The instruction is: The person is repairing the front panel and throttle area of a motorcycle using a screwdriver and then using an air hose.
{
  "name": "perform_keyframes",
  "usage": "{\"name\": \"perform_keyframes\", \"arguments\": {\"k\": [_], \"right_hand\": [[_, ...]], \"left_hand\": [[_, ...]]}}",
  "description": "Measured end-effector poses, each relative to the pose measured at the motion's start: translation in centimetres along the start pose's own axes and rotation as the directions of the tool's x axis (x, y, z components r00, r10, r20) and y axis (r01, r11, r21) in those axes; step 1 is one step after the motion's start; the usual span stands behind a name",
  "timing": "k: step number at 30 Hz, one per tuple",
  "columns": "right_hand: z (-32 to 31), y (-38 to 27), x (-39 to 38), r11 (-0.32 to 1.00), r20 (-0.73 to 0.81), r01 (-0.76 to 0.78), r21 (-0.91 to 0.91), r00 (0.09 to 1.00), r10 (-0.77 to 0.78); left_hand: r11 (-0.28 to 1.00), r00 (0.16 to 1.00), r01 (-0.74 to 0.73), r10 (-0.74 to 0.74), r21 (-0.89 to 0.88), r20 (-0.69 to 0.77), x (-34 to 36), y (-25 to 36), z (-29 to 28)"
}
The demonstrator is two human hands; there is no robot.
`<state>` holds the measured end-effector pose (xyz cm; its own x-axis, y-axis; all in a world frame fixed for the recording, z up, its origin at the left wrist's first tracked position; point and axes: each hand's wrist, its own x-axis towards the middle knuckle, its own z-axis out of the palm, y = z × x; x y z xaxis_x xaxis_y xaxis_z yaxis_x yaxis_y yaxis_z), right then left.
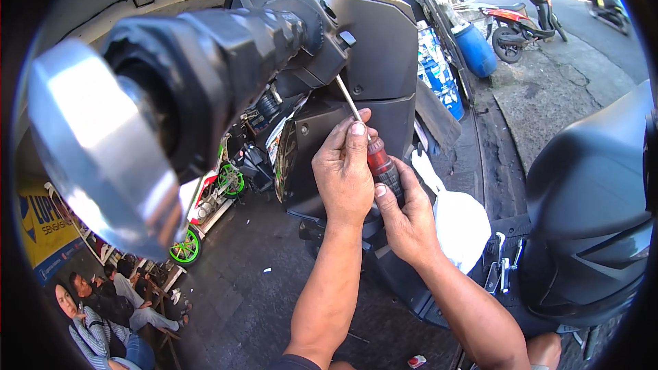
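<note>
At one o'clock runs the edge of a black panel (381,44); my left hand (345,168) pinches the screwdriver (378,155) shaft, my right hand (410,220) curls round its handle; floor (262,322) stretches toward seven.

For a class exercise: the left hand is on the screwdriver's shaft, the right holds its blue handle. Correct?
The handle isn't blue: the head view shows it red and black, held by the right hand, with the left hand on the shaft.

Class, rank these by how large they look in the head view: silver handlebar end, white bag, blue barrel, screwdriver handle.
1. Silver handlebar end, helped by being nearest the camera.
2. White bag.
Unranked: blue barrel and screwdriver handle look close in size; the right hand partly covers the handle.
</note>
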<state>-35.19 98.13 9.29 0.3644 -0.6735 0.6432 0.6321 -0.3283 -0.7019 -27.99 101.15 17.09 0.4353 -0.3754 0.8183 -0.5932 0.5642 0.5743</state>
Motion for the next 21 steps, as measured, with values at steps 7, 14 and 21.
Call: {"name": "perform_keyframes", "arguments": {"k": [7,14,21], "right_hand": [[-0.2,0.1,0.0,0.999,-0.014,0.033,-0.020,0.999,-0.033],[-0.1,0.3,0.1,1.000,0.011,0.016,-0.012,1.000,-0.016],[-0.5,1.4,1.0,0.982,0.076,-0.044,0.186,0.997,0.030]], "left_hand": [[0.999,1.000,-0.001,0.000,-0.048,-0.014,0.0,-0.2,0.4],[1.000,1.000,0.002,-0.003,-0.029,-0.015,0.0,-0.2,0.4],[0.992,0.999,0.041,-0.037,0.117,-0.032,-0.1,0.7,0.3]]}}
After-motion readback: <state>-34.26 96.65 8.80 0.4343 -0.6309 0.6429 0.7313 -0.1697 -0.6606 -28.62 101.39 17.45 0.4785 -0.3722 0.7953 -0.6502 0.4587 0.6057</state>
